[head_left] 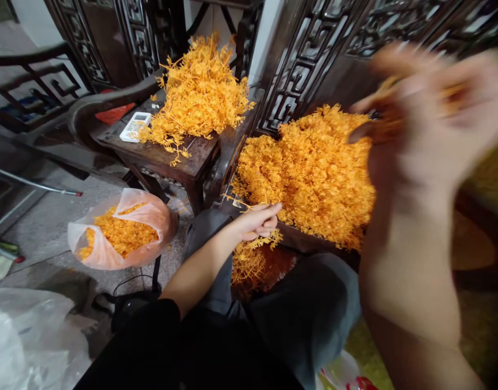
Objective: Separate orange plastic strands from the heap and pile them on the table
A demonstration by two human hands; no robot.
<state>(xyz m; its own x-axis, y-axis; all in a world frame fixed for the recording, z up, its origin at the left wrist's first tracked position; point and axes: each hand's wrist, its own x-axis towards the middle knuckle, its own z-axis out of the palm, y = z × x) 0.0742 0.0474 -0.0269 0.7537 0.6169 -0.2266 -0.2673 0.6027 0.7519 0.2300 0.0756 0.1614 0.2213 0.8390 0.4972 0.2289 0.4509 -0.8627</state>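
Note:
My left hand (259, 221) is closed over my lap, with thin stems of an orange artificial sprig (240, 201) sticking out of it. Raised at the right and smeared by motion, my right hand (427, 108) has curled fingers with orange strands showing between them. Beyond both hands lies a large heap of orange sprigs (325, 173) on a dark wooden seat. More loose orange sprigs (249, 262) lie below my left hand, between my knees, over something reddish that is partly hidden.
Another orange pile (204, 92) covers much of a small wooden table (167, 154), beside a white device (135, 127). A translucent bag (163, 216) of orange pieces stands on the floor (49, 216). Clear plastic sheeting (33, 330) lies lower left. Carved chair backs rise behind.

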